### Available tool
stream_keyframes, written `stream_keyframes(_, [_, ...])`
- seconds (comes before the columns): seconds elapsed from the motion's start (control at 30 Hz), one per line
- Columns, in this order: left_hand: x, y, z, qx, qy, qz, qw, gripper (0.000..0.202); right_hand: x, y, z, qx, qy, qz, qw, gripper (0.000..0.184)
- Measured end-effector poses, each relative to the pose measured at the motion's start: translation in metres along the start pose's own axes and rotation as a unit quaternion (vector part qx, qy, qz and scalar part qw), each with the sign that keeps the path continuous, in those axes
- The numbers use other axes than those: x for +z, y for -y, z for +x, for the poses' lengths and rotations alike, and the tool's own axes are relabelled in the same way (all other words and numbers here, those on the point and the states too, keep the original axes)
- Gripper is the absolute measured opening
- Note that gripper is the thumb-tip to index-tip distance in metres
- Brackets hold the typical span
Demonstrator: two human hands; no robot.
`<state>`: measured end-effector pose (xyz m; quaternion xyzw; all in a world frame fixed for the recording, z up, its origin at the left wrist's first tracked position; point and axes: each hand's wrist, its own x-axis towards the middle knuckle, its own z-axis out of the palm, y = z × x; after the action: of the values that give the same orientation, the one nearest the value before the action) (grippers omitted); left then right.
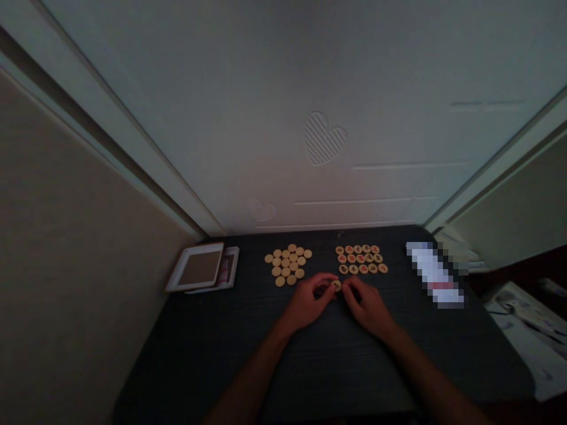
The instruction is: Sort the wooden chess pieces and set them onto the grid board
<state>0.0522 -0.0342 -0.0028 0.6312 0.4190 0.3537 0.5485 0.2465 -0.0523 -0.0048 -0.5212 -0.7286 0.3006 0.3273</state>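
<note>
Tan disc (336,285) with a dark mark on its face is sitting at the fingertips, just in front of the marked rows, near the middle of the dark table (336,372). Left hand (309,300) is pinching it at the left edge, thumb and index nearly closed, other fingers curling under. Right hand (364,300) is bringing thumb and fingertips together at the disc's right edge; can't tell whether it is gripping too or only touching. Behind the left hand, plain discs (286,262) are lying flat in a loose cluster, blank faces showing. Behind the right hand, marked discs (360,258) are forming three rows of five, red and dark characters facing up, too small to read. Far left, a white-edged tray (204,249) with a brown middle is overlapping a second tray (228,270) showing a pinkish patch. Far right, a pixelated white item (434,274) with a reddish strip is lying slantwise. White panel (248,106) is standing behind the table, bearing a large striped heart (325,139) and a smaller heart (261,210) lower left.
</note>
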Motion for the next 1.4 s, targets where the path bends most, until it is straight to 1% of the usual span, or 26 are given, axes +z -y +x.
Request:
stream_keyframes(0.2, [-0.001,-0.003,0.001,0.005,-0.005,0.031,0.999,0.028,0.002,-0.003,-0.001,-0.005,0.014,0.019,1.000,0.016])
stream_keyframes(0.37, [-0.002,-0.010,0.001,0.028,-0.005,0.080,0.996,0.025,0.005,-0.008,0.000,-0.003,0.006,0.014,1.000,0.020])
stream_keyframes(0.47, [-0.002,-0.012,0.000,0.028,0.002,0.097,0.995,0.025,0.005,-0.008,0.001,-0.003,0.008,0.013,1.000,0.022])
stream_keyframes(0.73, [0.002,-0.006,0.000,0.009,-0.002,0.058,0.998,0.020,0.005,-0.008,0.000,-0.031,0.021,-0.007,0.999,0.018])
stream_keyframes(0.8, [0.003,-0.004,0.001,0.006,-0.017,0.056,0.998,0.019,0.005,-0.009,0.000,-0.036,0.020,-0.014,0.999,0.020])
stream_keyframes(0.93, [0.005,-0.001,0.004,-0.001,-0.068,0.059,0.996,0.017,0.005,-0.011,-0.001,-0.050,0.013,-0.013,0.999,0.027])
stream_keyframes(1.1, [0.005,0.003,0.003,-0.001,-0.086,0.047,0.995,0.021,0.007,-0.012,-0.001,-0.061,-0.007,-0.018,0.998,0.033])
stream_keyframes(1.17, [0.003,0.002,0.005,0.007,-0.109,0.055,0.992,0.022,0.007,-0.013,-0.001,-0.053,-0.026,-0.019,0.998,0.032])
stream_keyframes(1.23, [-0.001,0.000,0.012,0.020,-0.141,0.077,0.987,0.021,0.007,-0.014,0.000,-0.038,-0.047,-0.015,0.998,0.029])
stream_keyframes(1.3, [-0.005,-0.004,0.024,0.037,-0.161,0.109,0.980,0.019,0.006,-0.014,0.001,-0.027,-0.059,-0.008,0.998,0.026])
stream_keyframes(1.4, [-0.011,-0.010,0.047,0.057,-0.162,0.171,0.970,0.019,0.003,-0.012,0.001,-0.022,-0.057,0.001,0.998,0.024])
